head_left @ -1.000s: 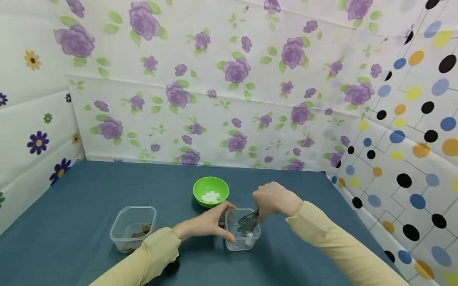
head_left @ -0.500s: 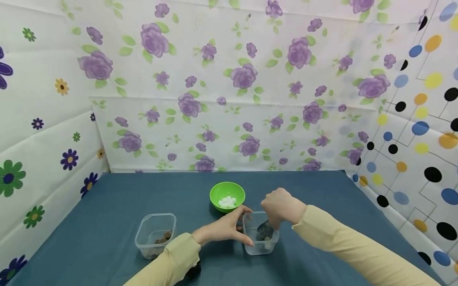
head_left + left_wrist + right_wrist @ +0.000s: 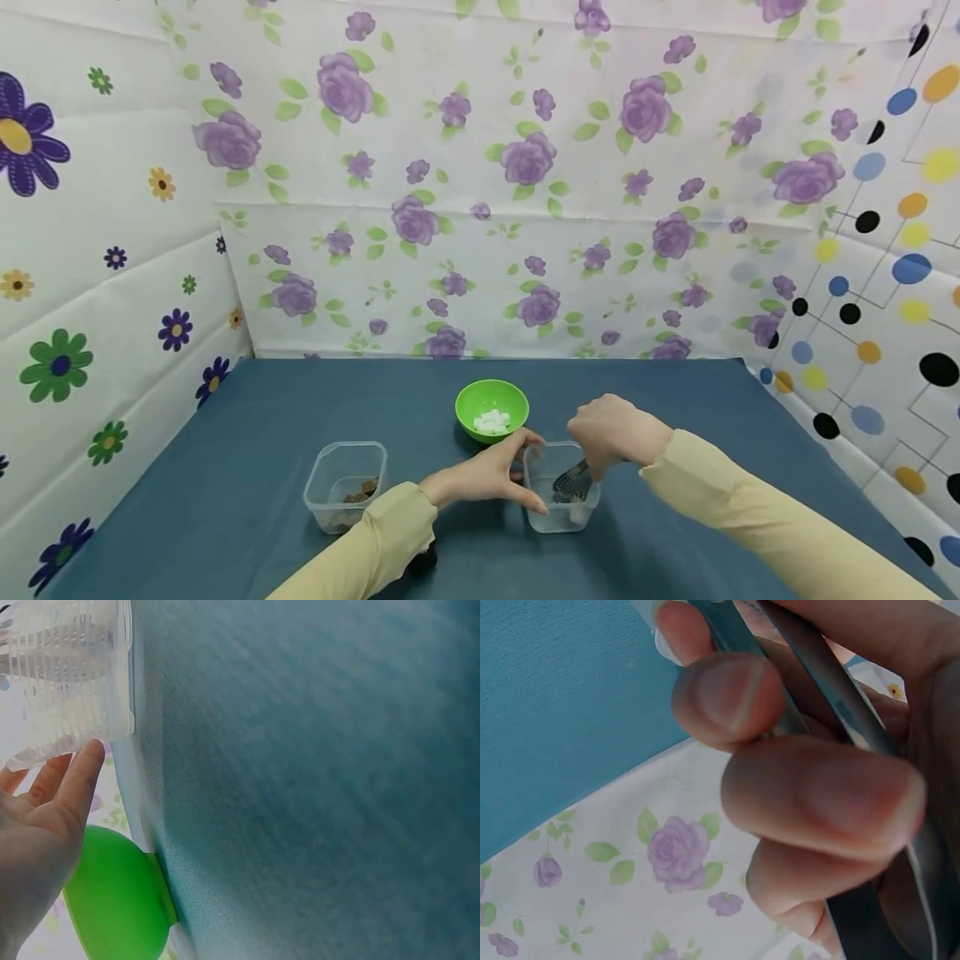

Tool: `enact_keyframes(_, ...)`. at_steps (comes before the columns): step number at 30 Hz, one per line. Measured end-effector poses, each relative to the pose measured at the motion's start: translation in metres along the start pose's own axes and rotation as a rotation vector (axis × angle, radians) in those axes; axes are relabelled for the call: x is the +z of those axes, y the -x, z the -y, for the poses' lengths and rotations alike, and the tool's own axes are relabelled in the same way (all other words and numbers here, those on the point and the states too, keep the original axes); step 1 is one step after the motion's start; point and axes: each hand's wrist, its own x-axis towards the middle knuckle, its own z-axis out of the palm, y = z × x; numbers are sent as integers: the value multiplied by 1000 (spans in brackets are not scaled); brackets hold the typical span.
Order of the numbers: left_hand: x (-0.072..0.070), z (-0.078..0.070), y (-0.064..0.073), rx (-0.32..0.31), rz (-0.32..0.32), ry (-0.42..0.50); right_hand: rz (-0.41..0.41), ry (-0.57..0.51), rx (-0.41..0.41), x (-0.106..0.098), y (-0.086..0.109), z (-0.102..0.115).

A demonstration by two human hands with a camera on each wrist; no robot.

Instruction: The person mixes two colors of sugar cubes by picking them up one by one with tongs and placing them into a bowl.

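My right hand (image 3: pixel 611 429) grips metal tongs (image 3: pixel 832 682). Their dark perforated ends (image 3: pixel 572 483) reach down into a clear plastic container (image 3: pixel 553 523), right at a small white piece (image 3: pixel 577 510) near its front right corner. My left hand (image 3: pixel 487 477) holds the container's left side, thumb at the front and fingers toward the back. In the left wrist view its fingertips (image 3: pixel 91 750) meet the wall of the ribbed-looking container (image 3: pixel 82 697). Just behind the left hand stands a green bowl (image 3: pixel 480 396) with several white pieces (image 3: pixel 492 422).
A second clear container (image 3: pixel 326 506) with several brown pieces (image 3: pixel 363 490) stands to the left, partly behind my left sleeve. A black object (image 3: pixel 422 560) shows below the left wrist. Patterned cloth walls (image 3: pixel 480 208) enclose the blue table (image 3: pixel 247 467) at the back and sides.
The tongs have gone lower inside the container, their spread ends coming down around the white piece. My left hand stays at the container. The head view has turned left.
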Motion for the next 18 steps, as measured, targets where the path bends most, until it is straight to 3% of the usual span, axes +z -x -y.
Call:
enact_keyframes(5, 0, 0, -1, -2, 2, 6, -54, -74, -20, 6, 4, -12)
enact_keyframes(12, -1, 1, 1, -23, -12, -7, -159, -215, -108, 15, 9, -33)
enact_keyframes(18, -1, 3, 3, -25, -3, 25, -149, -353, -86, 8, 19, -46)
